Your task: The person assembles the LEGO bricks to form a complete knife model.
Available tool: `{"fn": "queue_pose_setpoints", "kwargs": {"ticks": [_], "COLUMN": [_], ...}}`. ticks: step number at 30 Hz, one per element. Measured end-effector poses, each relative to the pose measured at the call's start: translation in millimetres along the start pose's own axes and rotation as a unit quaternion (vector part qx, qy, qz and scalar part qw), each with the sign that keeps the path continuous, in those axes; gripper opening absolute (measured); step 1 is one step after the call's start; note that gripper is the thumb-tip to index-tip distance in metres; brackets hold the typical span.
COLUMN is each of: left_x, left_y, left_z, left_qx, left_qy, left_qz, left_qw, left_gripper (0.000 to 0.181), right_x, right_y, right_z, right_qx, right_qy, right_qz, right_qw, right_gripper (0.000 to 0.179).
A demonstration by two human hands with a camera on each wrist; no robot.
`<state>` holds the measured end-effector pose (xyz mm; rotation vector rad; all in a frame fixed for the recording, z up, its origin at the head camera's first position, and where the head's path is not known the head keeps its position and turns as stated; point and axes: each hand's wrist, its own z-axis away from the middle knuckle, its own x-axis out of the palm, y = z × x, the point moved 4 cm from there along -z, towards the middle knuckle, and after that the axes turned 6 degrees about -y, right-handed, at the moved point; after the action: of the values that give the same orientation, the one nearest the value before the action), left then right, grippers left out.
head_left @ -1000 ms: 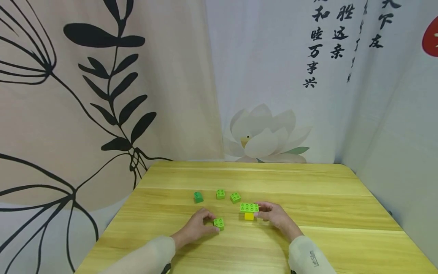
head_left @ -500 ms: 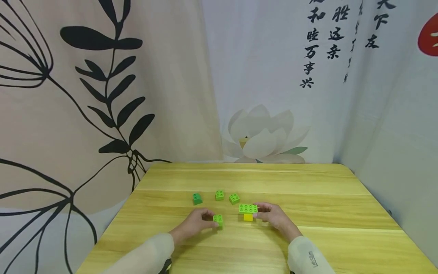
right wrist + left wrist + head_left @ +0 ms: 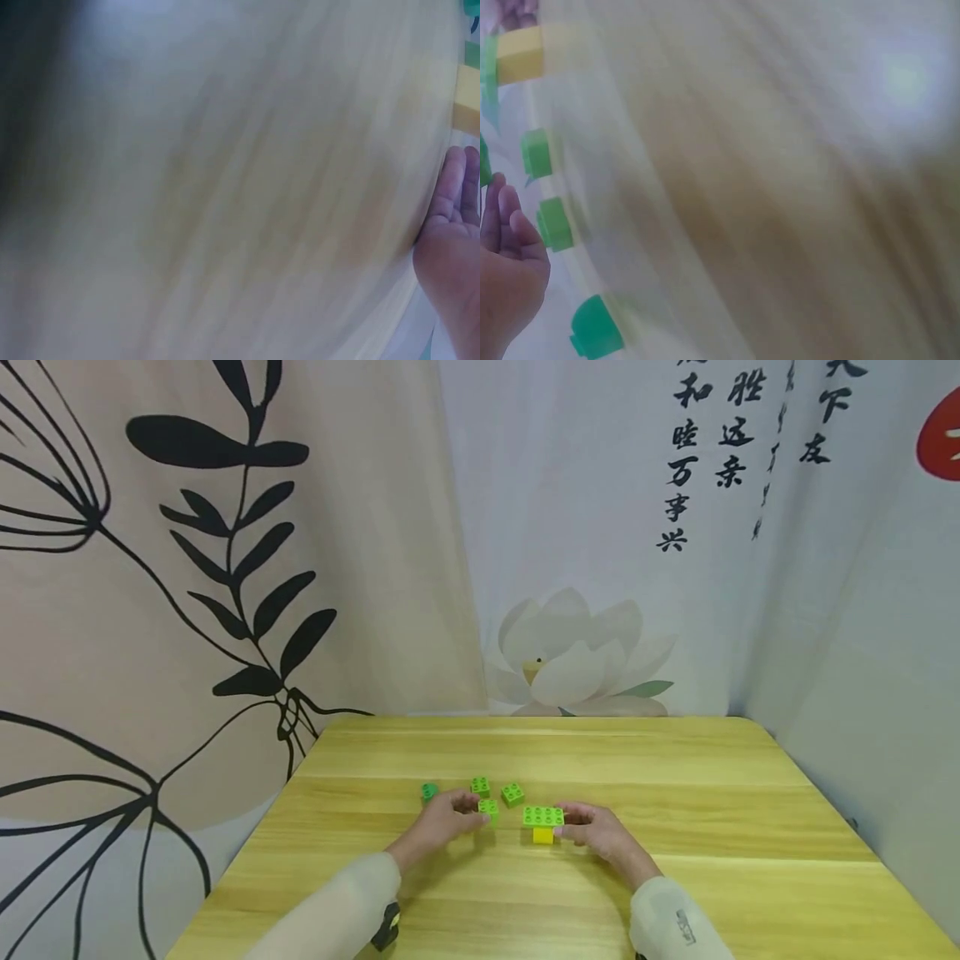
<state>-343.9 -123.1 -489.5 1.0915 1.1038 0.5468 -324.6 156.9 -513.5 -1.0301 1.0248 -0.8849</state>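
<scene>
My left hand (image 3: 448, 817) pinches a light green square toy building brick (image 3: 488, 809) between thumb and fingers, raised over the table. In the left wrist view only an edge of that brick (image 3: 484, 161) shows at my fingertips. To its right stands a stack: a long light green brick (image 3: 543, 816) lies across the top of a smaller yellow brick (image 3: 543, 836). My right hand (image 3: 600, 832) holds the stack's right end, thumb toward me and fingers behind. The right wrist view shows the right hand's fingers (image 3: 451, 184) beside the yellow brick (image 3: 468, 97).
Behind the held brick, two light green square bricks lie on the wooden table (image 3: 675, 777), one at the left (image 3: 480, 786) and one at the right (image 3: 513, 794). A darker green brick with a curved side (image 3: 597, 328) is partly behind my left hand in the head view.
My left hand has lifted the square brick and moved it away from me and slightly right, now partly covering the dark green brick. The right hand stays at the stack.
</scene>
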Motion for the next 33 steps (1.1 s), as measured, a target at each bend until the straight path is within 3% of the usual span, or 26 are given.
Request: {"fn": "queue_pose_setpoints", "kwargs": {"ticks": [15,33], "left_x": [11.0,34.8], "left_y": [6.9,31.5], "left_z": [-14.1,-36.6], "left_qx": [0.012,0.043], "left_qy": [0.029,0.021], "left_qz": [0.014,-0.001], "left_qw": [0.9994,0.9988], "left_gripper": [0.046,0.037], "right_x": [1,0], "right_y": [0,2], "right_z": [-1.3,1.0], "right_qx": [-0.005,-0.014], "right_qy": [-0.004,-0.011], "right_qz": [-0.003,-0.002], "right_qw": [1.0,0.9998], "right_gripper": [0.049,0.047]}}
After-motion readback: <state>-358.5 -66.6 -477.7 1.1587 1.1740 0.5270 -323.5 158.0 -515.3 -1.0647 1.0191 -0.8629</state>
